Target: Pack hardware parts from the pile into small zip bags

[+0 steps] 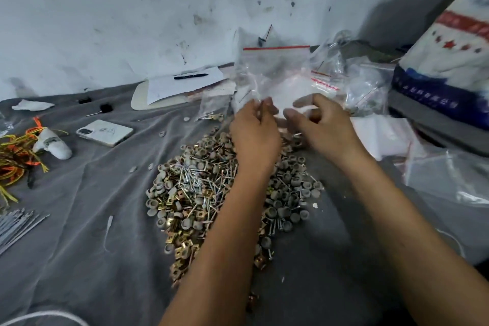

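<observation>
Two hands, your left hand (254,127) and right hand (321,124), pinch a clear zip bag (275,74) upright, its lower edge above the far end of the parts pile (225,193) on the surface; a loose pinch may likely drop it, scattering parts.

The cloth (79,246) is grey. On it, the pile (201,198) is silver, gold and pale grey. Behind the pile, the clear bag (272,71) has a red strip on top. Left of the pile, the phone (104,132) is white and the strings (16,156) are orange and yellow. Behind the pile, the pen (191,76) is black on white paper (169,85). Right of the pile, the sack (449,55) is white, red and blue with red stars.
</observation>
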Action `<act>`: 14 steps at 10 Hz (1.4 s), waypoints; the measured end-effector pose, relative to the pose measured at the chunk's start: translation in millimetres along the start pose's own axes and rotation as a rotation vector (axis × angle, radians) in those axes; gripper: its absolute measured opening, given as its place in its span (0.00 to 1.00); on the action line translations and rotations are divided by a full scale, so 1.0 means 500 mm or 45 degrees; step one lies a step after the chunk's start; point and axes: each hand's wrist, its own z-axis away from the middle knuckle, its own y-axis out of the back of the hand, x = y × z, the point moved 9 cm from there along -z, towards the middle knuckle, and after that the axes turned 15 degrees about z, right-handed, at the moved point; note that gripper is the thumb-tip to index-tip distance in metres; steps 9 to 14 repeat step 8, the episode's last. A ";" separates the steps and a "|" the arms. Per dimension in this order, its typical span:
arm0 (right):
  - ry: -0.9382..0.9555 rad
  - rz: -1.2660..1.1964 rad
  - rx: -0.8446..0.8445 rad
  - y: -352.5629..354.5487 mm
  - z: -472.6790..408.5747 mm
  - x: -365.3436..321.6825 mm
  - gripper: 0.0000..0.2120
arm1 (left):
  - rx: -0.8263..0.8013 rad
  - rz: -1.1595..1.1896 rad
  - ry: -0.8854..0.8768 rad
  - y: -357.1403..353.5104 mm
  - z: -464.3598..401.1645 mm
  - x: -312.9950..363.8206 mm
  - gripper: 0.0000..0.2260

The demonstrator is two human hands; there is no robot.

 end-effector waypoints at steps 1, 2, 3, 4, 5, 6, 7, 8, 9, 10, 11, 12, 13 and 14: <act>-0.037 0.064 0.225 0.027 -0.050 0.030 0.12 | 0.065 -0.098 -0.038 -0.057 -0.043 -0.005 0.09; -0.108 0.428 0.278 0.014 -0.126 0.066 0.23 | 0.069 -0.524 -0.242 -0.083 -0.076 -0.005 0.22; -0.206 0.982 0.184 -0.024 -0.172 0.125 0.34 | -0.366 -0.937 -0.320 -0.160 -0.091 -0.062 0.19; -0.276 0.963 0.185 -0.045 -0.185 0.166 0.30 | -0.646 -1.101 -0.176 -0.188 -0.087 -0.137 0.16; -0.311 0.994 0.153 -0.047 -0.199 0.173 0.26 | -0.714 -1.128 -0.106 -0.189 -0.093 -0.160 0.15; -0.339 0.936 0.198 -0.014 -0.176 0.146 0.31 | -0.740 -1.020 -0.055 -0.178 -0.097 -0.138 0.17; -0.202 0.629 0.516 0.052 -0.106 0.080 0.24 | -0.633 -0.771 -0.068 -0.111 -0.083 -0.100 0.16; 0.224 -0.064 0.595 0.102 -0.016 -0.024 0.09 | -0.404 -0.727 -0.197 -0.001 -0.056 -0.063 0.12; 0.224 -0.064 0.595 0.102 -0.016 -0.024 0.09 | -0.404 -0.727 -0.197 -0.001 -0.056 -0.063 0.12; 0.224 -0.064 0.595 0.102 -0.016 -0.024 0.09 | -0.404 -0.727 -0.197 -0.001 -0.056 -0.063 0.12; 0.224 -0.064 0.595 0.102 -0.016 -0.024 0.09 | -0.404 -0.727 -0.197 -0.001 -0.056 -0.063 0.12; 0.224 -0.064 0.595 0.102 -0.016 -0.024 0.09 | -0.404 -0.727 -0.197 -0.001 -0.056 -0.063 0.12; 0.224 -0.064 0.595 0.102 -0.016 -0.024 0.09 | -0.404 -0.727 -0.197 -0.001 -0.056 -0.063 0.12; 0.224 -0.064 0.595 0.102 -0.016 -0.024 0.09 | -0.404 -0.727 -0.197 -0.001 -0.056 -0.063 0.12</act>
